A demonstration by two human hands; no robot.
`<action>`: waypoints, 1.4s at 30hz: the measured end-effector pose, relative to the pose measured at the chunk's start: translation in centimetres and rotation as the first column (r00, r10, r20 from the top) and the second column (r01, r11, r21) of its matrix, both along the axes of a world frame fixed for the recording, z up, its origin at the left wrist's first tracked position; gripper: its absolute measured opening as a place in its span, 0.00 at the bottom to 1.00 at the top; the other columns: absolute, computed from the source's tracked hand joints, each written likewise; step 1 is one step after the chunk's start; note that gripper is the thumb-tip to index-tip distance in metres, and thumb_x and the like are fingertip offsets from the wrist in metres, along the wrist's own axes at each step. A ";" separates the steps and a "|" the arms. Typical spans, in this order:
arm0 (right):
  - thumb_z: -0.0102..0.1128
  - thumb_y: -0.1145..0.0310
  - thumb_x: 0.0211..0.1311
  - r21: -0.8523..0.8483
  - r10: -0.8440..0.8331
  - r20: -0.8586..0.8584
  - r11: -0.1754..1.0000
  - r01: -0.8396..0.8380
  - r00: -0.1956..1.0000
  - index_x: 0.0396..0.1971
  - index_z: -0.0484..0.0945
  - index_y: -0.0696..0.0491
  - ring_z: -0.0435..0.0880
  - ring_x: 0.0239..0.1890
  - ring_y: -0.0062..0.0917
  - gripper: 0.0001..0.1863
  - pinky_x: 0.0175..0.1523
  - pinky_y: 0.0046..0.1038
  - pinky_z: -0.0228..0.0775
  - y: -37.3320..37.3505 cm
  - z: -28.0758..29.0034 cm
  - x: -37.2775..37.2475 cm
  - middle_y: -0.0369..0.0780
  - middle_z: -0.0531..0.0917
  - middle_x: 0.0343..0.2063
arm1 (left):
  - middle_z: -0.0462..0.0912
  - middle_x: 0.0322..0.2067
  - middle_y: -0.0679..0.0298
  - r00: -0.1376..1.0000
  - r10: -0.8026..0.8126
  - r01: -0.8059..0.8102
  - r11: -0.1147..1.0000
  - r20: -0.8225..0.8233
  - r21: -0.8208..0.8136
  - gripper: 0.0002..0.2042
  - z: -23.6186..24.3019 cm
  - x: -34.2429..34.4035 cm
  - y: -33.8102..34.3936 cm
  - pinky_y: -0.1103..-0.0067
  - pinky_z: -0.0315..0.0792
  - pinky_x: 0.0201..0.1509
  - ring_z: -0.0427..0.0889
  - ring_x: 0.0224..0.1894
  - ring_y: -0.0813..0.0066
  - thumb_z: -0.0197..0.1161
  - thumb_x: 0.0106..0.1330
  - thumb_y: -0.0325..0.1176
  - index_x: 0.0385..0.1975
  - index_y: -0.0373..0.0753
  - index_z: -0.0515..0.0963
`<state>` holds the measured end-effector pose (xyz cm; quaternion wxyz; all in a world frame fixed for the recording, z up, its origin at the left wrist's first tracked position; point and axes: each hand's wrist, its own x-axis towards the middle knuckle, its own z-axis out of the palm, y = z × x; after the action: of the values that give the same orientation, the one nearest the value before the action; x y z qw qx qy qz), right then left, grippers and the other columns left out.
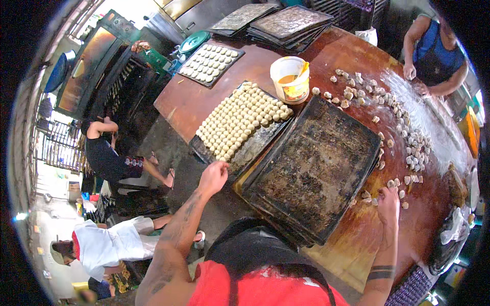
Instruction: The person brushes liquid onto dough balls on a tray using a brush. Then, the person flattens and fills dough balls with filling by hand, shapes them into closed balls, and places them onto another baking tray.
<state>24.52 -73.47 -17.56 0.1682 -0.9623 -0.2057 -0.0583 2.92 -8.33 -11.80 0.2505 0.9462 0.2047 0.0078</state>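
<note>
Got my left hand by the baking tray and right hand at the loose dough lumps on the near right of the surface, fingers bunched narrow, can't tell if either's gripping, but that dough looks light and squishy, so I'd pinch the sides gently.

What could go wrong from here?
The left hand is close to the balls near the edge of their tray and might knock some off. The bucket stands right beside that tray and could spill if bumped. Pieces beyond the right hand lie bunched and may stick.
</note>
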 end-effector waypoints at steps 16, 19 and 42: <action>0.65 0.75 0.66 0.751 -0.144 -0.625 0.157 0.641 0.767 0.52 0.80 0.57 0.82 0.37 0.20 0.15 0.40 0.23 0.77 15.7 1.6 -17.8 0.37 0.82 0.36 | 0.88 0.37 0.52 0.942 0.068 -0.060 0.998 0.330 -0.034 0.09 -0.4 3.5 4.9 0.64 0.81 0.46 0.88 0.40 0.53 0.68 0.57 0.27 0.37 0.35 0.84; 0.67 0.76 0.66 0.770 0.044 -0.595 0.317 0.553 0.803 0.52 0.80 0.59 0.82 0.38 0.20 0.15 0.44 0.24 0.78 30.1 10.2 -16.3 0.37 0.84 0.37 | 0.87 0.38 0.60 0.892 0.408 -0.046 0.506 0.193 -0.861 0.11 1.0 4.3 2.5 0.76 0.79 0.44 0.85 0.39 0.72 0.67 0.62 0.24 0.44 0.32 0.81; 0.70 0.66 0.68 0.832 0.208 -0.486 0.407 0.377 0.849 0.52 0.80 0.58 0.87 0.40 0.26 0.18 0.52 0.29 0.80 41.5 15.4 -15.5 0.40 0.87 0.41 | 0.86 0.47 0.61 0.965 -0.116 0.221 -0.109 0.233 -0.969 0.17 8.7 5.6 -5.3 0.78 0.83 0.52 0.85 0.45 0.77 0.69 0.72 0.29 0.58 0.32 0.78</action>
<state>8.98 -31.99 -2.20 0.7075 -0.6997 -0.0353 0.0927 8.50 -13.63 -3.06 0.8696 0.4724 0.0135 -0.1429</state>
